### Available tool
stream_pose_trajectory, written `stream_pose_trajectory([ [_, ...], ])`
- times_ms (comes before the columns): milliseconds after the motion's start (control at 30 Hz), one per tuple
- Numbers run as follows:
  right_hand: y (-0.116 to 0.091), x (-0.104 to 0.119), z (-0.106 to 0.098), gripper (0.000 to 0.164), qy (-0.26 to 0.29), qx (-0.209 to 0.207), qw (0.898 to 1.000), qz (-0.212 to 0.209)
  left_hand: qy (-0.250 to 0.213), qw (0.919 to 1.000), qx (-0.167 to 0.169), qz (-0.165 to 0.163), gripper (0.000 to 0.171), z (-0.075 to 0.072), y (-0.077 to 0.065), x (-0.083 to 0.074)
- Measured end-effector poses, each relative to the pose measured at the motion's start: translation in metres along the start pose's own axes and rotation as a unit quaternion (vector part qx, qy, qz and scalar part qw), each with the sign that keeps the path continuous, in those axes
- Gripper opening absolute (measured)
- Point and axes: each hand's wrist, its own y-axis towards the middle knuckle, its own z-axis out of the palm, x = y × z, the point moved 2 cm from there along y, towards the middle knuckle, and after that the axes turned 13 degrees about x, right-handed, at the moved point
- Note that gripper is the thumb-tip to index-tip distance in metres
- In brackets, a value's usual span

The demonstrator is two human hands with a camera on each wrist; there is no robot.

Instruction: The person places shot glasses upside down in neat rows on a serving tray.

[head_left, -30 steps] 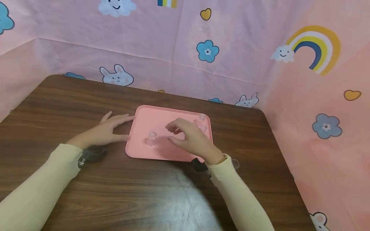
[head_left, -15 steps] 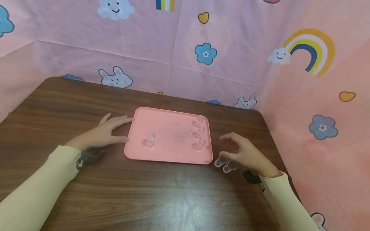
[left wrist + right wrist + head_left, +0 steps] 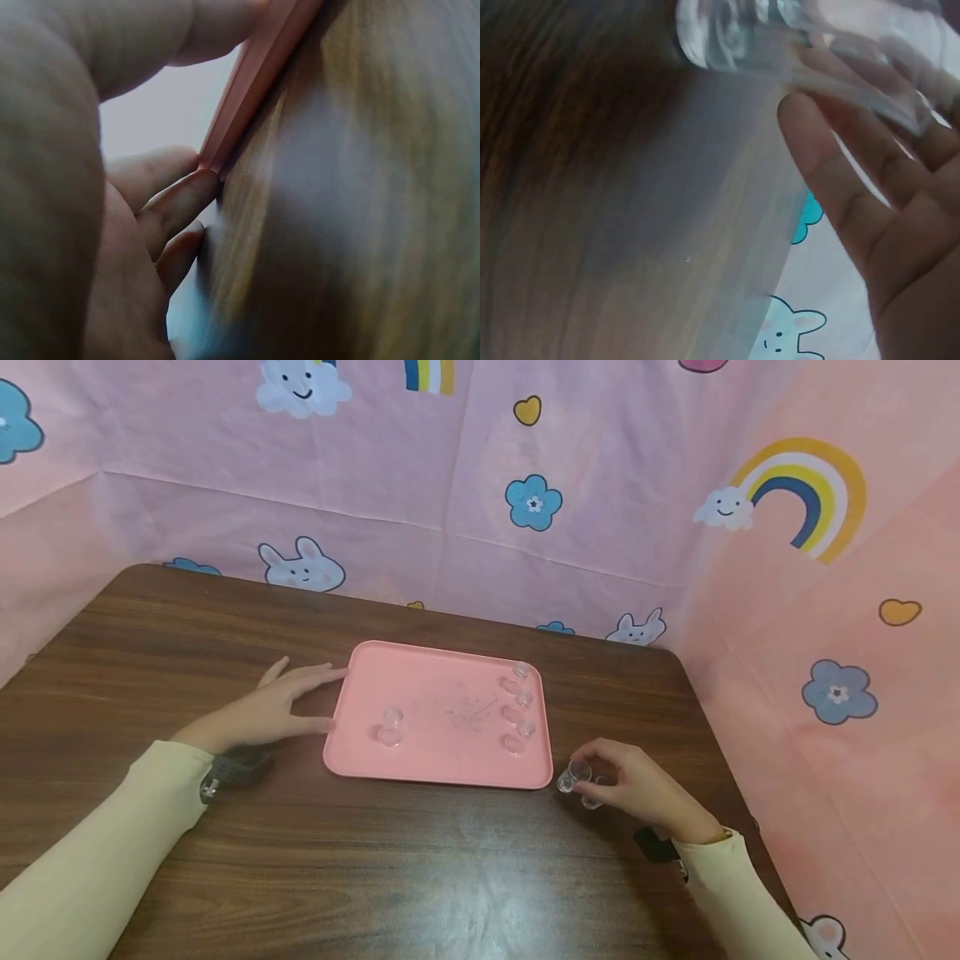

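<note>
Change over the last half second: the right hand (image 3: 637, 787), wide-fingered above two cups before, had narrowed to grip a clear cup (image 3: 577, 772) just outside the pink tray (image 3: 435, 758), by its near right corner. Pick-up judged begun; clearance from the table (image 3: 337, 868) could not be told. Second cup (image 3: 592, 802) beside it, partly hidden. Left hand (image 3: 262, 710) rested, fingers wide, at the tray's left rim. Four cups stood on the tray.

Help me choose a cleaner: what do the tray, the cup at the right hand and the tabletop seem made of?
Tray: likely plastic, satin; even pink and a moulded-looking rim.
Cup: glass or clear plastic, glossy; transparent with highlights.
Tabletop: wood or laminate, slightly shiny; brown grain, soft reflections.
</note>
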Motion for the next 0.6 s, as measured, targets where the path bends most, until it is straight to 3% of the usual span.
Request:
stream_pose_trajectory([
  [600, 0.012, -0.021, -0.011, 0.031, -0.024, -0.038, 0.999, -0.005, 0.009, 0.9999, 0.000, 0.008, 0.080, 0.000, -0.002, 0.001],
])
